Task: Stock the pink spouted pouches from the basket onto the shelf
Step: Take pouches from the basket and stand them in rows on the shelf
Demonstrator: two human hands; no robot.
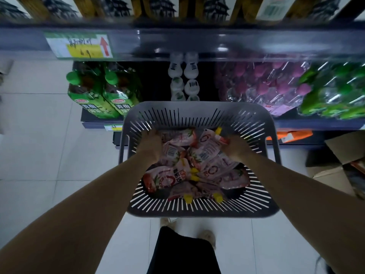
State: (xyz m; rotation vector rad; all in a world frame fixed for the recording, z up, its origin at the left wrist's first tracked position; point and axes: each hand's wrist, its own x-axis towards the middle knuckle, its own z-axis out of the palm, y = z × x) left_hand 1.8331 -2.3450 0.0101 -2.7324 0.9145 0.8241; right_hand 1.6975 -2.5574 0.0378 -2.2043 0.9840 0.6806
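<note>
The pink pouches [167, 178] heaped in the basket [197, 211] look soft, light and slippery, so the stiff yellow spout [188, 198] is the best place to hold. My right hand [237, 149] pinches one pouch [209, 144]. My left hand [151, 143] lies on the heap, and I cannot tell if it holds anything; the shelf [197, 42] is beyond.

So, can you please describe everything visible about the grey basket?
The basket is dark grey, looks plastic, rectangular with rounded corners, slotted sloping walls and a handle opening on its left side. It sits upright before the lower shelf. Pink pouches with yellow caps lie piled inside. The left hand and right hand reach in; the right seems to grip one pouch.
</note>
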